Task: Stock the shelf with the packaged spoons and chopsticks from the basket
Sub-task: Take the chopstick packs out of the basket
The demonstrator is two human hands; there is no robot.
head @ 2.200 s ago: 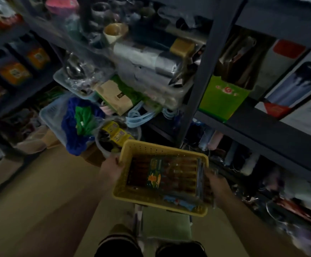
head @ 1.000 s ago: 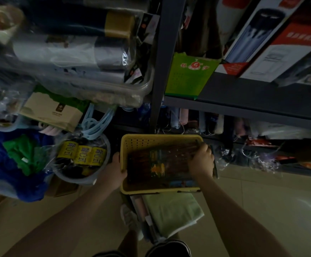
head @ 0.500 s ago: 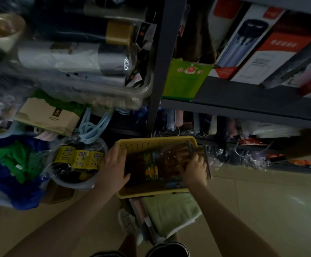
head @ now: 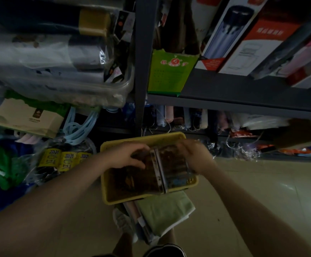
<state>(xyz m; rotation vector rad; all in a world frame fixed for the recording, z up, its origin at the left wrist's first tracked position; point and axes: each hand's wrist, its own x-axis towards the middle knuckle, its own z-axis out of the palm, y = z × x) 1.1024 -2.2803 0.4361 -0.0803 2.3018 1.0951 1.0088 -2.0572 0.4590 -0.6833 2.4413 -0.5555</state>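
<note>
Room: dim stockroom aisle with a pale tiled floor (head: 252,197) and a dark metal shelf (head: 234,93) rising on the right.
Head view, surface: yellow basket (head: 110,182) sits low in front of the person, on a stack of folded green cloth (head: 165,206).
Head view, task thing: clear flat packs of brown utensils (head: 171,164) stand half-lifted out of the basket; whether they hold spoons or chopsticks cannot be told in this light.
Left hand: left hand (head: 125,156) curls its fingers over the top of the left pack inside the basket.
Right hand: right hand (head: 193,154) grips the upper right edge of the packs; it is blurred by motion.
Change: half a second ago the left hand lay on the basket's left rim while the right alone dug at the packs; now both hands are on the packs and the bundle is tipped up on edge.
Meaning: I judge the pick-up is under way and nothing has reached the shelf yet, so the task is near its start.
Shelf: green carton (head: 169,71) and red-and-white boxes (head: 258,38) stand on the board above.
Surroundings: left of the post are a clear bin of wrapped rolls (head: 58,71), a tan paper bag (head: 28,117), blue hangers (head: 80,125) and yellow-labelled items (head: 65,160).
Lower shelf: hanging small goods there are too dark to name.
</note>
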